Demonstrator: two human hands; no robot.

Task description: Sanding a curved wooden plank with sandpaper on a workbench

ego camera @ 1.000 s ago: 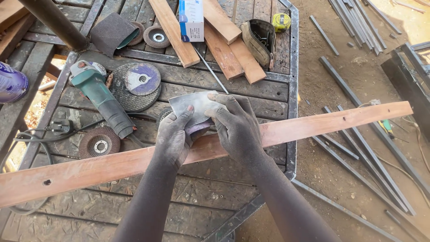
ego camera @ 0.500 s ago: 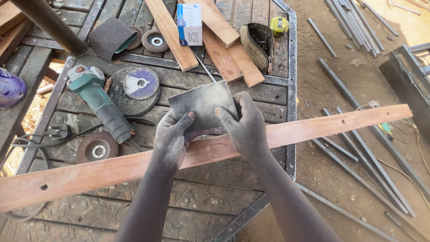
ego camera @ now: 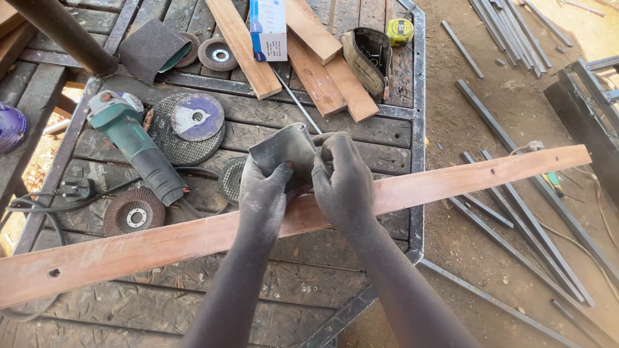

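Note:
My left hand point(ego camera: 261, 196) and my right hand point(ego camera: 345, 183) both grip a grey sheet of sandpaper point(ego camera: 284, 149), curled upward between them. The sheet is held just above a long reddish wooden plank point(ego camera: 451, 182) that lies diagonally across a dark metal-framed work table point(ego camera: 416, 129). Both hands are dusty. The plank's right end sticks out past the table over the dirt ground, and its left end has a small hole.
A green angle grinder point(ego camera: 132, 145) with its cord lies left of my hands, among several grinding and flap discs point(ego camera: 190, 119). Short wood pieces point(ego camera: 316, 71), a small box point(ego camera: 267, 26), a pouch point(ego camera: 367, 58) and a tape measure point(ego camera: 401, 29) sit at the back. Metal bars point(ego camera: 516, 200) lie on the ground at right.
The sandpaper was pressed around the plank, then lifted and spread flat between my hands; now it is curled again and held a little lower, close above the plank.

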